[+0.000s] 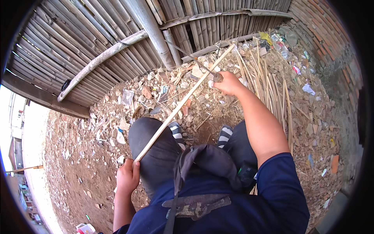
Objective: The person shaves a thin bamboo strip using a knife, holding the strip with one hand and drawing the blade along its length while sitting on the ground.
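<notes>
A long pale bamboo strip (183, 102) slants across my left thigh, from low at the left up to the far right. My left hand (127, 175) is closed around its near end. Farther out, my right hand (229, 83) grips a long, thin, dark-bladed knife (202, 67), its blade pointing to the far left. The blade crosses the strip near the strip's far end; whether they touch I cannot tell. Most of the knife's handle is hidden in my fist.
Beyond my feet stands a bamboo-slat wall (105, 46), with a brick wall (325, 27) at the right. Several split strips (269, 91) lie in a heap beside my right arm. Stones and litter cover the dirt ground (82, 156). A black bag (210, 163) rests at my lap.
</notes>
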`<state>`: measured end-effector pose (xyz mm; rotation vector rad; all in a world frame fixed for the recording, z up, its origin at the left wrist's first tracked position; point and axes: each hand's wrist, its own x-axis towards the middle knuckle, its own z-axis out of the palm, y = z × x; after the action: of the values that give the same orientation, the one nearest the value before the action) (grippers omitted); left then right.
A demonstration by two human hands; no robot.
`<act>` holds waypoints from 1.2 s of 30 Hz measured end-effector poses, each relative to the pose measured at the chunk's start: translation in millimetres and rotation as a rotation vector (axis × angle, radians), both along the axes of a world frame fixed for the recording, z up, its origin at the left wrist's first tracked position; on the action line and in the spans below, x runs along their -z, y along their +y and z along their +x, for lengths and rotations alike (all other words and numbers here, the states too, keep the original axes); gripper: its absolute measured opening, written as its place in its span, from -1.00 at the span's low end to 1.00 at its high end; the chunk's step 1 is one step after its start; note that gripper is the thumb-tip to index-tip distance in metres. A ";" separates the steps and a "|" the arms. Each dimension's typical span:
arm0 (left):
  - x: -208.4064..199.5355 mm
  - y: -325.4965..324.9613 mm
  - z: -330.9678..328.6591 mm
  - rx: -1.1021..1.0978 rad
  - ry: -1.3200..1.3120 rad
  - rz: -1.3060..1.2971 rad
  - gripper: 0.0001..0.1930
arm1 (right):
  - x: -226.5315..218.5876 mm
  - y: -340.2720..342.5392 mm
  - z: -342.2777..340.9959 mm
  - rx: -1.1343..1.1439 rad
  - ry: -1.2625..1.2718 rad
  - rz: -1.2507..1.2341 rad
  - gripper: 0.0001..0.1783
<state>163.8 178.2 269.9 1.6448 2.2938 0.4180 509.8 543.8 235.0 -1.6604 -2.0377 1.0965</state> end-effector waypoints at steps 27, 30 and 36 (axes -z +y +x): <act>12.7 -26.8 -0.6 0.046 0.084 -0.148 -0.67 | -4.4 -20.7 -28.0 -0.314 -0.152 0.015 -0.70; 18.0 -29.4 -6.4 0.064 0.064 -0.128 -0.65 | -21.5 -52.3 -46.1 -0.527 -0.217 0.090 -0.69; 25.1 -24.7 -10.3 0.081 -0.009 -0.104 -0.64 | -5.0 -23.8 -28.4 -0.347 -0.084 -0.031 -0.66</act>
<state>153.5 153.6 244.8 1.6740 2.1944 0.2827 481.3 520.0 240.0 -1.4203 -2.4402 1.1849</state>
